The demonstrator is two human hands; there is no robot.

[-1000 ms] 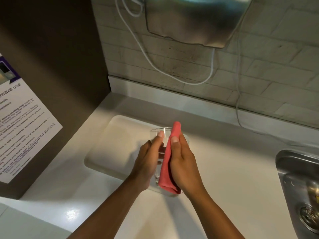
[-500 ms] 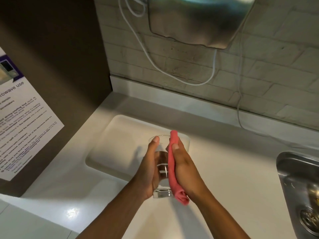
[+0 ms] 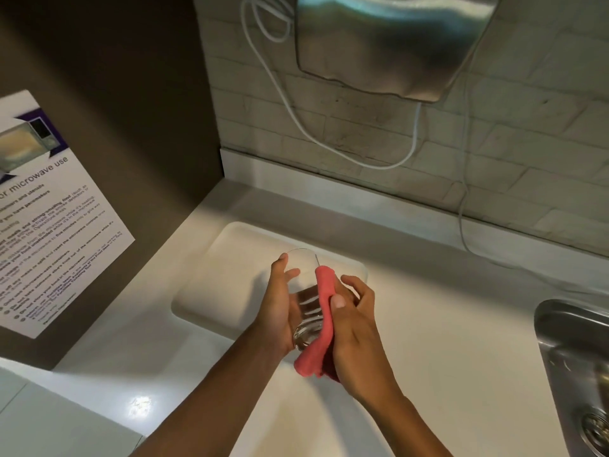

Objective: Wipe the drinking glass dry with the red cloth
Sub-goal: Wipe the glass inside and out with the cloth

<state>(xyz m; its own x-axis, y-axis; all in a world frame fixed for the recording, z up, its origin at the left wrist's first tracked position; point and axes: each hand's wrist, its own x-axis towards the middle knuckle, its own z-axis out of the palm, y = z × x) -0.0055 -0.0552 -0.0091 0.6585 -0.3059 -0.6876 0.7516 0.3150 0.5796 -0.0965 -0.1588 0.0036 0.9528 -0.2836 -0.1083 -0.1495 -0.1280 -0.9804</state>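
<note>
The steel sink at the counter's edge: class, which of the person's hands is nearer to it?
Right. The right hand is on the glass's sink side; the left hand is beyond.

Hidden, cropped and unreadable parts

The red cloth (image 3: pixel 324 311) covers the right side of the drinking glass (image 3: pixel 304 291); the left hand (image 3: pixel 280 308) hides its left wall. The sink (image 3: pixel 573 357) at lower right, the metal dispenser (image 3: pixel 389 44) at top and the microwave notice (image 3: pixel 49 219) at left are cropped; its small print is illegible
</note>
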